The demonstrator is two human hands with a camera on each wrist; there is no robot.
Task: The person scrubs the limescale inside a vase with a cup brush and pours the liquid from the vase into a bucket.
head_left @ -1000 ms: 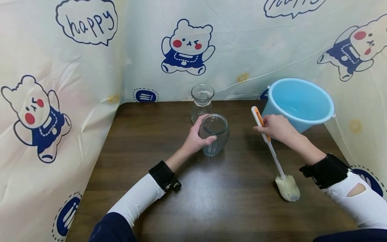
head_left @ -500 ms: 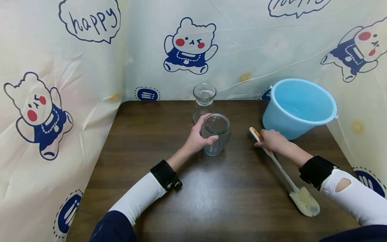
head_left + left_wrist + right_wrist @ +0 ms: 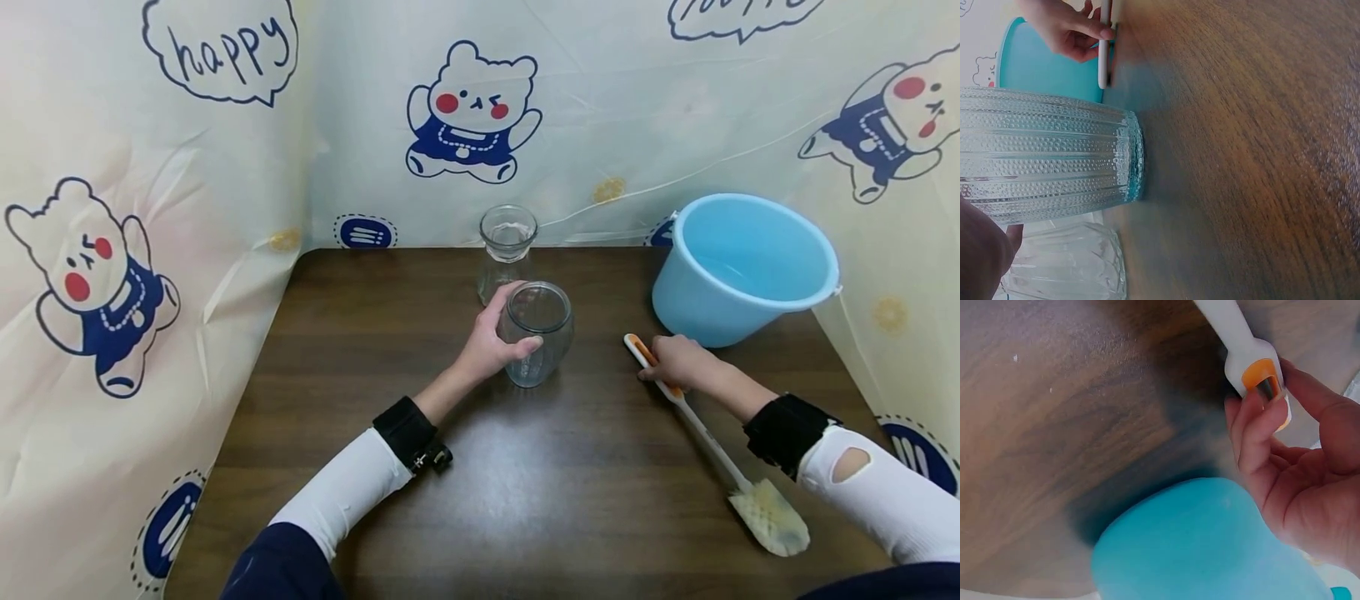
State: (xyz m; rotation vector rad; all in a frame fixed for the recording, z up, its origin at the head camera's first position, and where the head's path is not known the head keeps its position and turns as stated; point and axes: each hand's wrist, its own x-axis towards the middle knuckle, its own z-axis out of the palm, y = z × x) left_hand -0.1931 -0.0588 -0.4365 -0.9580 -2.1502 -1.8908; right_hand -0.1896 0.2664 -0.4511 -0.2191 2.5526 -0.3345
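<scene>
My left hand (image 3: 483, 348) holds a clear glass jar (image 3: 553, 340) by its side, thumb on the near face. The jar stands upright on the table; raised dots and ribs cover its wall in the left wrist view. My right hand (image 3: 686, 363) pinches the white and orange handle of a sponge bottle brush (image 3: 708, 442) between thumb and fingers. The brush lies low along the tabletop, its pale sponge head (image 3: 771, 518) towards me. In the right wrist view the fingers (image 3: 1259, 434) curl around the handle's orange part.
A second glass vessel with a flared neck (image 3: 507, 233) stands just behind the jar. Right of it, behind my right hand, is a light blue bucket (image 3: 697, 304). Printed cloth (image 3: 600, 100) hangs along the back and sides of the brown wooden table (image 3: 480, 517).
My right hand has lowered the brush towards the tabletop and towards me, and its sponge head has swung to the right. The left hand and jar have stayed in place.
</scene>
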